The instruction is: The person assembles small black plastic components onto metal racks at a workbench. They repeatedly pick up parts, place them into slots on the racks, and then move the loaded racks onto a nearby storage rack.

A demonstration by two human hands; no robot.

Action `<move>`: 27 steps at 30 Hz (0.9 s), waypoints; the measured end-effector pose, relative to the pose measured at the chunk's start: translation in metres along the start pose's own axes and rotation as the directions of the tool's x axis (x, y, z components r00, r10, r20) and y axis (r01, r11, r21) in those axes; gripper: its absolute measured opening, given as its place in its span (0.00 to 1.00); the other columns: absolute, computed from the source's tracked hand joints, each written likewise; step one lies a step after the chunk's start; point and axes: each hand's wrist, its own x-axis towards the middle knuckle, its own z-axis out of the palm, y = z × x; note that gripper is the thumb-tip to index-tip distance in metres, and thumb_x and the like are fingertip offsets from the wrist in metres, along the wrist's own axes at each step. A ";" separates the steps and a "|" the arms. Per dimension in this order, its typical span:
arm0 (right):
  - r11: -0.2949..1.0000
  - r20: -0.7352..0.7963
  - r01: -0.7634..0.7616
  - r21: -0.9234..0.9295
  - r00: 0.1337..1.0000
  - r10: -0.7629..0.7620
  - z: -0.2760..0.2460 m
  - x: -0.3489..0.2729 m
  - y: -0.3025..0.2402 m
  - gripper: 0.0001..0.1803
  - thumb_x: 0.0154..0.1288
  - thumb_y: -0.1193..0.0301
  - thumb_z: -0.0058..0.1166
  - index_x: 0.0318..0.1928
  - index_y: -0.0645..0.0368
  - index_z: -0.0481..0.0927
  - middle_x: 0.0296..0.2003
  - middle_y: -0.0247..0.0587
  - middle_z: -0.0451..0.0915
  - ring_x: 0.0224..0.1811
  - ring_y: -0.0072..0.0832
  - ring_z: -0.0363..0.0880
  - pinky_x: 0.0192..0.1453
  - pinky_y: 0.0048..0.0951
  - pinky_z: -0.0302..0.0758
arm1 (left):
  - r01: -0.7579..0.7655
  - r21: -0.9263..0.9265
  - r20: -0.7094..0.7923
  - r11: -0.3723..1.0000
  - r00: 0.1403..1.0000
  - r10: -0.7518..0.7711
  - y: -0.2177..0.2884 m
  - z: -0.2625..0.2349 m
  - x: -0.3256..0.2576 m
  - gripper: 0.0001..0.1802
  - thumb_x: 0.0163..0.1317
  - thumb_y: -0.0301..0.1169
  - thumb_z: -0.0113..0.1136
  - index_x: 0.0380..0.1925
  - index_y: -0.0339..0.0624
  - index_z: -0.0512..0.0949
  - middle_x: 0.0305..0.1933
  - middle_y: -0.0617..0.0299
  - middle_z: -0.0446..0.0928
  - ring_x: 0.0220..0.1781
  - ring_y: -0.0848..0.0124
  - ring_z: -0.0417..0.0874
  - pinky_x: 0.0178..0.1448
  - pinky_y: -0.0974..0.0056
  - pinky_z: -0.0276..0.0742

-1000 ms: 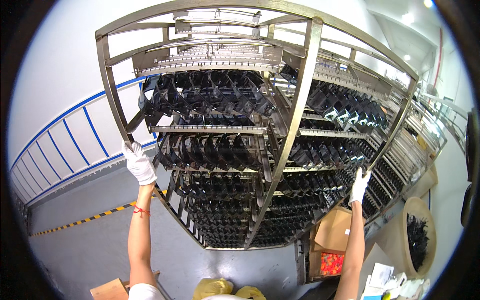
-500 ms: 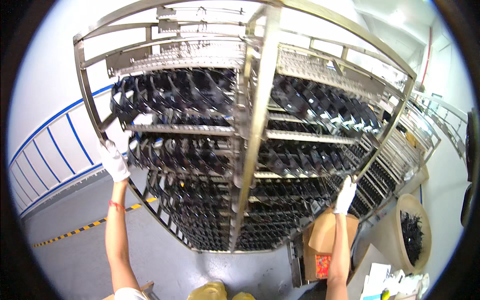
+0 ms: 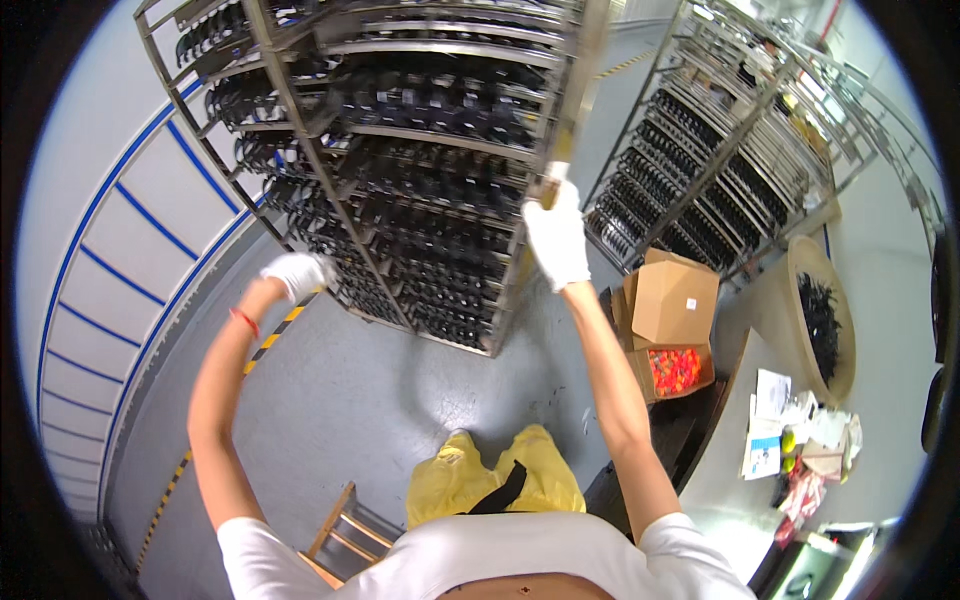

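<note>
A tall metal rack (image 3: 450, 139) on the floor ahead of me carries many shiny black parts (image 3: 440, 100) in rows on stacked shelves. My right hand (image 3: 558, 240), in a white glove, is closed around the rack's right-hand upright. My left hand (image 3: 295, 275), gloved too, is at the lower left side of the rack, its fingers smeared by motion. Whether it touches the frame there cannot be made out.
A second rack of black parts (image 3: 700, 150) stands at right. Near it are an open cardboard box (image 3: 675, 300) of red-orange pieces, a beige tub (image 3: 845, 340) of black pieces, and a table (image 3: 735, 420) with papers. A wooden stool (image 3: 345, 535) is at lower left.
The rack has turned and now sits farther from me, and my view has tilted down. My left hand has left its earlier place on the left upright; my right hand remains on the frame.
</note>
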 end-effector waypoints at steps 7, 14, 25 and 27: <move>0.956 0.373 0.055 0.287 0.913 -0.165 0.103 0.031 -0.036 0.24 0.63 0.74 0.47 0.61 0.59 0.65 0.40 0.59 0.81 0.40 0.48 0.84 0.45 0.44 0.81 | -0.304 -0.665 -0.693 0.682 0.593 -0.411 0.131 -0.059 0.079 0.27 0.71 0.37 0.58 0.65 0.36 0.69 0.57 0.50 0.80 0.57 0.63 0.81 0.64 0.60 0.74; 0.919 0.231 0.288 0.271 0.907 -0.352 0.129 0.197 0.041 0.23 0.62 0.71 0.54 0.57 0.65 0.75 0.51 0.50 0.79 0.48 0.35 0.81 0.56 0.33 0.77 | -0.313 -0.857 -0.447 0.410 0.055 -0.893 0.061 -0.083 0.187 0.16 0.71 0.41 0.58 0.43 0.39 0.72 0.32 0.65 0.68 0.33 0.73 0.68 0.40 0.63 0.69; 0.952 0.122 -0.164 0.260 0.983 0.136 0.187 0.595 0.261 0.26 0.62 0.58 0.61 0.54 0.63 0.78 0.51 0.48 0.82 0.53 0.37 0.78 0.59 0.33 0.73 | -0.029 -0.848 -0.496 0.529 -0.309 -0.812 -0.074 -0.104 0.225 0.20 0.73 0.45 0.53 0.28 0.42 0.71 0.17 0.68 0.62 0.20 0.78 0.62 0.23 0.64 0.59; 0.896 0.031 -0.096 0.434 0.995 0.092 0.190 0.625 0.292 0.17 0.62 0.61 0.60 0.44 0.61 0.79 0.38 0.42 0.82 0.40 0.30 0.78 0.50 0.32 0.76 | -0.123 -0.829 -0.484 0.545 -0.329 -0.811 -0.065 -0.129 0.249 0.22 0.73 0.48 0.52 0.26 0.43 0.70 0.14 0.69 0.61 0.15 0.76 0.62 0.19 0.63 0.59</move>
